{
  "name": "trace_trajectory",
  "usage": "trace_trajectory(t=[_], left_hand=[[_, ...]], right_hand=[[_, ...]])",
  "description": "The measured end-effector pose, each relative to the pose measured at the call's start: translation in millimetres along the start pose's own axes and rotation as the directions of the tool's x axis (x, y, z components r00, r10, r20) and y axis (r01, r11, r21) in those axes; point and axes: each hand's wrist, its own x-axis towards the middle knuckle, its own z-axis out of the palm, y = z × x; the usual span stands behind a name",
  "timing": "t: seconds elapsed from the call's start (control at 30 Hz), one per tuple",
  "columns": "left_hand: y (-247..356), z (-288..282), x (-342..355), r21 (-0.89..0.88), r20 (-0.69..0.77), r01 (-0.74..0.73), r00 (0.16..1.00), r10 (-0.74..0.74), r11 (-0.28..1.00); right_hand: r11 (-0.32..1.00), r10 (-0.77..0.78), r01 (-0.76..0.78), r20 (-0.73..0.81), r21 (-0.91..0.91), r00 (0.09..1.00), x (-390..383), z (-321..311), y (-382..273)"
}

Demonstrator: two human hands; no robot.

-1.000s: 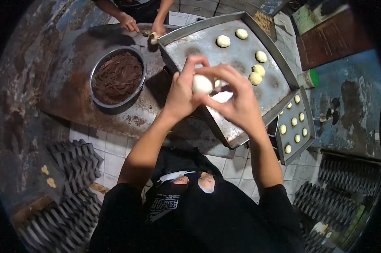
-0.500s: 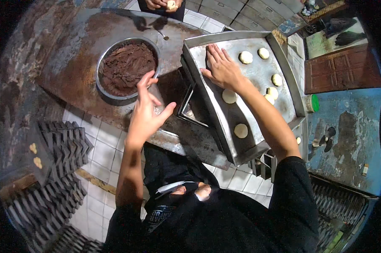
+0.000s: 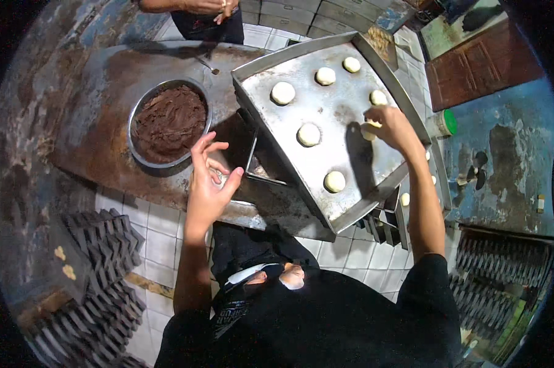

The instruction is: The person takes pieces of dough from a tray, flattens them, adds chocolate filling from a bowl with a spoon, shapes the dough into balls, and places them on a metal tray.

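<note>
Dough ball (image 3: 369, 130) is pinched in the right hand (image 3: 392, 127) over the tray (image 3: 350, 165) — it is best set in the bare gap, apart from neighbouring balls. Left hand (image 3: 208, 184) is spread, released, beside the filling bowl (image 3: 168, 122).

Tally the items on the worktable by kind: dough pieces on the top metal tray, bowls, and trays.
Pale round dough pieces on the top grey metal baking tray: 7, counting the one under the right hand
Round metal bowl of dark brown filling: 1
Top tray: 1
Total: 9
</note>
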Motion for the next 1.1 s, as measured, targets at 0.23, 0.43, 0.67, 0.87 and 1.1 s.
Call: trace_trajectory(t=[0.23, 0.43, 0.67, 0.87, 1.1], left_hand=[[21.1, 63.6, 2.0, 0.042, 0.299, -0.313, 0.91, 0.287, 0.949], [35.1, 93.7, 9.3, -0.039, 0.428, -0.338, 0.845, 0.321, 0.94], [51.3, 74.9, 34.5, -0.322, 0.156, -0.084, 0.978, 0.14, 0.943], [43.8, 27.4, 54.3, -0.435, -0.125, -0.151, 0.986, 0.107, 0.888], [0.3, -66.4, 55.4, -0.885, 0.234, 0.332, 0.924, -0.303, 0.327]], right_hand=[[0.977, -0.02, -0.041, -0.28, -0.208, 0.96, -37.4, 75.4, 32.9], [0.807, 0.236, -0.227, 0.054, 0.545, 0.97, -38.2, 48.0, 18.5], [0.242, 0.023, -0.058, 0.054, 0.969, 0.998, -73.1, 22.0, -203.1], [0.244, 0.406, 0.344, -0.418, 0.907, 0.813, -28.5, 65.0, -320.0], [0.006, 0.13, 0.013, -0.014, 1.0, 0.991, 11.2, 46.0, -373.1]])
